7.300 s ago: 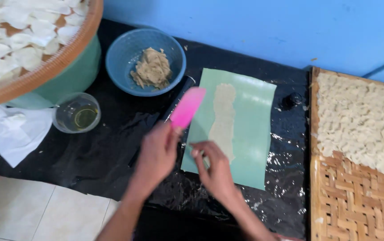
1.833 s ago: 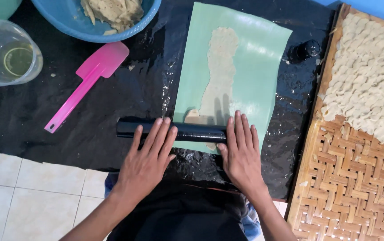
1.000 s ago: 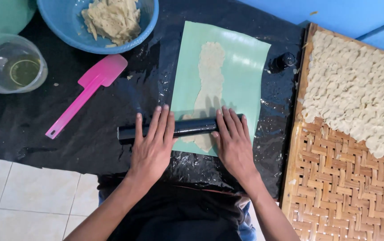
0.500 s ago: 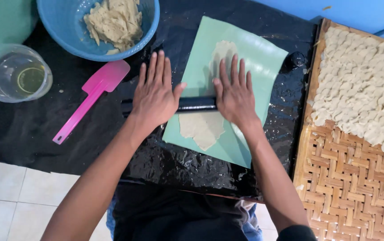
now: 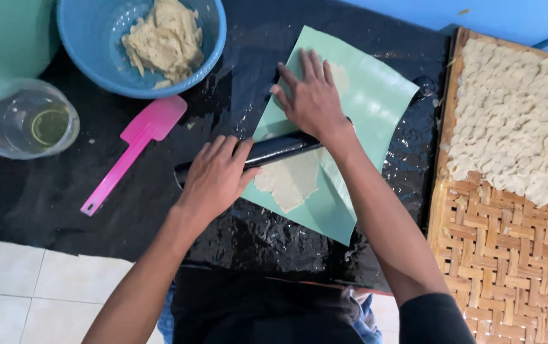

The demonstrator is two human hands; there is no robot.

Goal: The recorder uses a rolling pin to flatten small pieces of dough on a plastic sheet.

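My left hand [image 5: 218,175] lies palm down on the black roller [image 5: 267,151], fingers loosely curled over its near end, gripping nothing else. My right hand [image 5: 312,99] is spread flat, fingers apart, pressing on the green sheet [image 5: 376,108] just past the roller's far end. Under the roller and toward me, the dough [image 5: 290,181] shows as a thin flattened patch on the sheet, so I judge that stretch rolled; beyond my right hand only a pale sliver of dough shows, and I cannot tell how flat it is. Left of my left hand lies the pink spatula [image 5: 135,148], with the blue bowl [image 5: 79,44] beyond it holding more raw dough. Right of my right arm, the woven tray [image 5: 503,255] is only partly covered with pale pieces.
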